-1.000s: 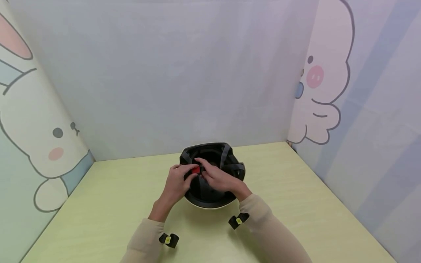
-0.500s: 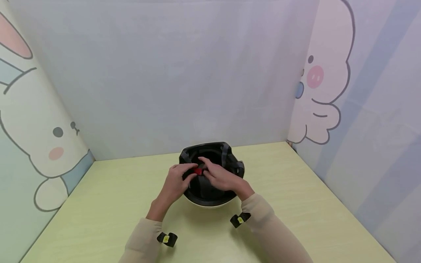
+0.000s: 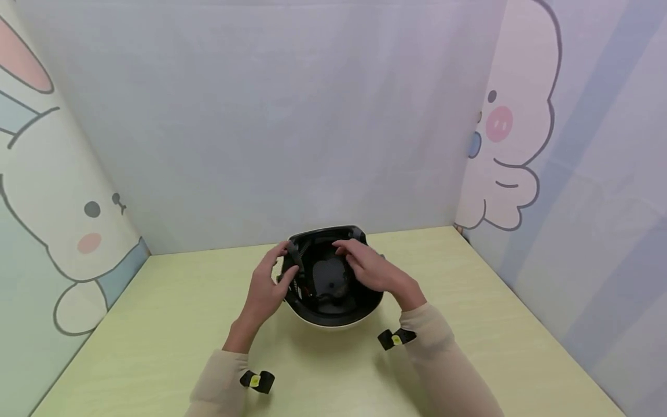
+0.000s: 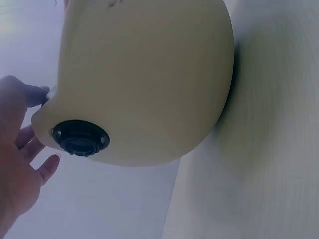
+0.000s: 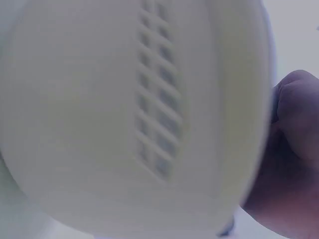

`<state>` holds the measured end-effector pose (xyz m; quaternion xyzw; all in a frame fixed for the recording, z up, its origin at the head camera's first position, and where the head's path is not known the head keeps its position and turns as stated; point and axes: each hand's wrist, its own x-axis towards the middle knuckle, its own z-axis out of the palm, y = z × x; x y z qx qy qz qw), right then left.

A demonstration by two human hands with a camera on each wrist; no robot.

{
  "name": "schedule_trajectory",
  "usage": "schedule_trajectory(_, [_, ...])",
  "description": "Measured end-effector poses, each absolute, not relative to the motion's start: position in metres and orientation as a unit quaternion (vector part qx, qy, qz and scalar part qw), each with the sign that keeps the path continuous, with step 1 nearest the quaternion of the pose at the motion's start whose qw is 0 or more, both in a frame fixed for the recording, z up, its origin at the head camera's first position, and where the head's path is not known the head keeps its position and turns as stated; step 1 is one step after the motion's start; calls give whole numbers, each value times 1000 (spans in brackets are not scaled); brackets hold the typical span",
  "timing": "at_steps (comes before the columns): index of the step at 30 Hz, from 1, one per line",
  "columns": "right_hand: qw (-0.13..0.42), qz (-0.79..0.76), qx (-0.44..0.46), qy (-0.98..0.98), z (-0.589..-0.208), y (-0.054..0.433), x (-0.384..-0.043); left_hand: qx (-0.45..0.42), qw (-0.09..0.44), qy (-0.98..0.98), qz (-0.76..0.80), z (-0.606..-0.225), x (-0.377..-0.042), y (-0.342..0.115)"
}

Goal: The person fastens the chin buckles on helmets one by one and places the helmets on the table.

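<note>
A helmet (image 3: 333, 318) sits upside down, its black hollow facing up; its outer shell (image 4: 149, 74) is cream, with a round black vent (image 4: 80, 138) near the rim. My left hand (image 3: 264, 289) is at the left rim, thumb and fingers spread on either side of a dark strap (image 3: 294, 252). Over the right part of the opening, my right hand (image 3: 372, 269) has loosely bent fingers, with nothing visible between them. A small red spot (image 3: 306, 291) shows low inside the helmet. In the right wrist view, the slotted shell (image 5: 89, 109) hides much of the right hand.
The helmet rests on a pale yellow-green table (image 3: 172, 324) before a plain grey-white backdrop (image 3: 260, 116). Cartoon-printed side panels (image 3: 521, 116) stand left and right. Black wrist straps (image 3: 257, 381) with yellow marks sit on both sleeves.
Both hands were together at a red buckle over the helmet. They have moved apart, left hand to the left rim and right hand rightward; the buckle is no longer between them, exposing the inside.
</note>
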<state>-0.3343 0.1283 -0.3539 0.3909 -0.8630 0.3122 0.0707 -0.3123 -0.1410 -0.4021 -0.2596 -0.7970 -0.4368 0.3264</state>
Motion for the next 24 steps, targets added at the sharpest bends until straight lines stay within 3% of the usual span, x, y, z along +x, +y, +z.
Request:
schedule_trajectory(4, [112,338,385,-852,-351,149,-339,-218,260,-807,-483,-405,-310,-153])
schedule_trajectory(7, [137,349,375,-848,-358,163,-344,-196,169,-808,-529,-414,-308,-160])
schedule_trajectory(11, [115,343,368,-857,-369,174,-350,-191,81,-793,-573,-424,-310,-165])
schedule_trajectory(24, [60,351,333,-873,-380,173,-353,-171,-11,-696,-698,-439,-319,-153])
